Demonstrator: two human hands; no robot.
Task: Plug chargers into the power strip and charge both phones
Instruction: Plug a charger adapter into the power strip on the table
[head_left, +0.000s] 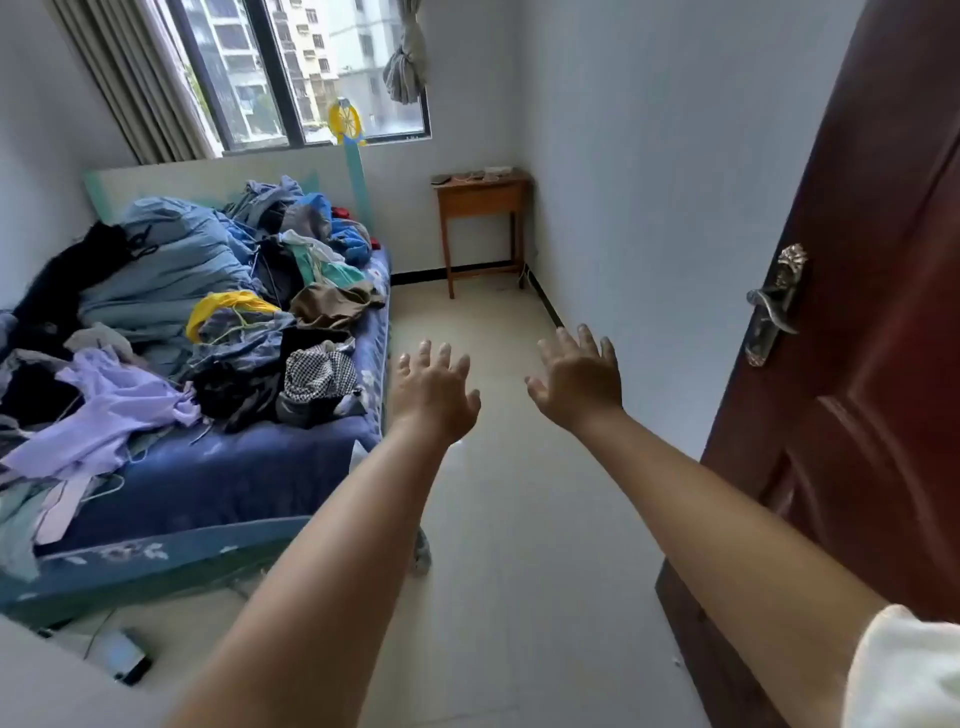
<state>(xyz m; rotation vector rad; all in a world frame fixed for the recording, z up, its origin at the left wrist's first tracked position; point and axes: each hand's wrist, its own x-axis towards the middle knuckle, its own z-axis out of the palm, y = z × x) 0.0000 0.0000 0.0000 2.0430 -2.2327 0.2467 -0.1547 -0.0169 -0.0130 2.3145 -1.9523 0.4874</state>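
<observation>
Two hands mid-frame, fingers spread, holding nothing: left hand (434, 392), right hand (582, 376) | small items, too far to identify, on wooden bench (480, 200) upper centre by window | bed (208, 467) piled with clothes, left | door (857, 364) right

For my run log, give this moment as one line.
left hand open, empty | right hand open, empty | small table far corner | nothing plugged yet

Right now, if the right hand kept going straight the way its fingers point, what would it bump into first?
Probably nothing soon: the right hand is open in the air over bare floor. Its fingers point toward the far right corner, past the wooden side table, so likely the wall, though depth is unclear.
</observation>
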